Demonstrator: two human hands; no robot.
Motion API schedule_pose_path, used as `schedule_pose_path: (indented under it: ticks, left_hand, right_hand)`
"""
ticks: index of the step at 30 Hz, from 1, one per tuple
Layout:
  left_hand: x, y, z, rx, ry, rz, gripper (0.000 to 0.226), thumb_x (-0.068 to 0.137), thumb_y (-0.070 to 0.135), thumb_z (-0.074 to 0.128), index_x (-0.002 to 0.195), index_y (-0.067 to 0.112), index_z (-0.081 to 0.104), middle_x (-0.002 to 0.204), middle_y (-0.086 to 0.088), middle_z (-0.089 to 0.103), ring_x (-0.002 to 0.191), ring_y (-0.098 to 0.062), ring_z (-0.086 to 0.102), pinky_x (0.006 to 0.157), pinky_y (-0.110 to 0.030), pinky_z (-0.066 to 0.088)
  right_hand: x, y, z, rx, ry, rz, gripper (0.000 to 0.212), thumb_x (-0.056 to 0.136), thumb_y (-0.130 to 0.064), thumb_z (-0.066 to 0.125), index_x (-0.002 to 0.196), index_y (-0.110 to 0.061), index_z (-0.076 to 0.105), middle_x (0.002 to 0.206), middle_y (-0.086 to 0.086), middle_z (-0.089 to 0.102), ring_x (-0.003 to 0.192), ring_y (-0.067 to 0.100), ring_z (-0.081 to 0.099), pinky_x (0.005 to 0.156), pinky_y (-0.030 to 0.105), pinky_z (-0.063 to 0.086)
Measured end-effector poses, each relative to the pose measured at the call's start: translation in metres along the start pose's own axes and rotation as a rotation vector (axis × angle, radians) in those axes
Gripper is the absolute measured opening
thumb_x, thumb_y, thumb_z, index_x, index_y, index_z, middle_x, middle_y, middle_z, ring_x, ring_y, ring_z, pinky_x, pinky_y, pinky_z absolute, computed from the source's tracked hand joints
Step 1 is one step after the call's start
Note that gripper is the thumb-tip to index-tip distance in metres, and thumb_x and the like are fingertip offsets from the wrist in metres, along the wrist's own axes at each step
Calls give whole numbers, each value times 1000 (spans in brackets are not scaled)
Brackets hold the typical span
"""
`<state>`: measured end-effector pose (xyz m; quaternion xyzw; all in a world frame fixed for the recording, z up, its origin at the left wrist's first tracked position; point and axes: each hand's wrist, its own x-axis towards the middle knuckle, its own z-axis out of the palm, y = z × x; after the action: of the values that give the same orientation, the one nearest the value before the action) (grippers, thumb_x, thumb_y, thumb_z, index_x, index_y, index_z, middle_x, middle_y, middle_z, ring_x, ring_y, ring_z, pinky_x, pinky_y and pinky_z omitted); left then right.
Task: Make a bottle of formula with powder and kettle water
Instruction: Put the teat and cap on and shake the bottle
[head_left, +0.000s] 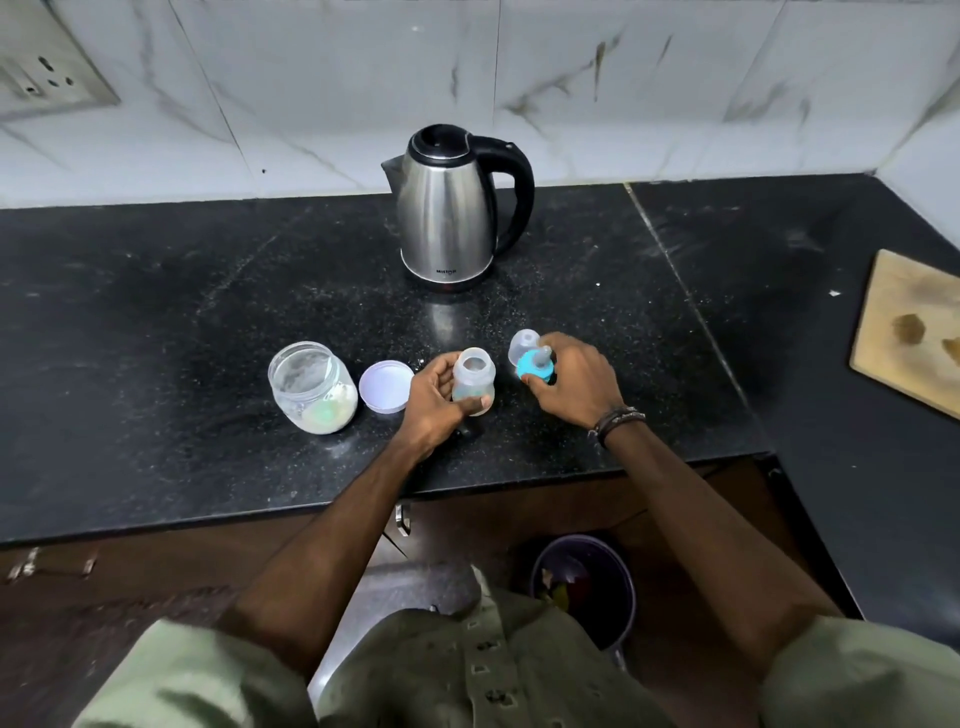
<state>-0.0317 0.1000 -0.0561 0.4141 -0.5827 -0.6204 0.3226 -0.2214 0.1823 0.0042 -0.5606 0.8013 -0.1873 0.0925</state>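
Both busy: left hand (436, 397) grips open bottle (473, 382); right hand (571, 382) apparently pinches teal teat ring (535, 366) alongside.

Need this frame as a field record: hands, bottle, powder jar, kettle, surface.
left hand: grips the bottle
right hand: holds the teal teat ring
bottle: upright, top off
clear cap: on the counter behind the right hand
powder jar: open, its lid beside it
kettle: at the back, lid shut
counter: black stone

Bare black granite counter (156, 312) lies open left and right of the steel electric kettle (449, 208) — the clear powder jar (311, 387) and round white lid (386, 386) crowd the front.
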Motion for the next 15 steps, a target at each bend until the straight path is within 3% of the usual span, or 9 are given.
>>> schedule_pose_path:
  ticks: [7, 15]
  left_hand:
    - [0, -2, 0, -16, -4, 20, 64, 70, -19, 80, 123, 8, 58, 114, -4, 70, 95, 1, 69, 92, -21, 56]
    - [1, -4, 0, -36, -22, 37, 61, 71, -20, 79, 117, 14, 60, 112, -3, 72, 98, -8, 70, 94, -26, 56]
  right_hand:
    - [17, -51, -37, 183, -74, -147, 54, 75, -28, 76, 125, -22, 58, 119, -2, 67, 99, 19, 66, 90, 35, 53]
    - [22, -79, -41, -120, -313, -299, 54, 75, -21, 75, 127, -20, 59, 125, 5, 61, 115, 25, 57, 96, 36, 47]
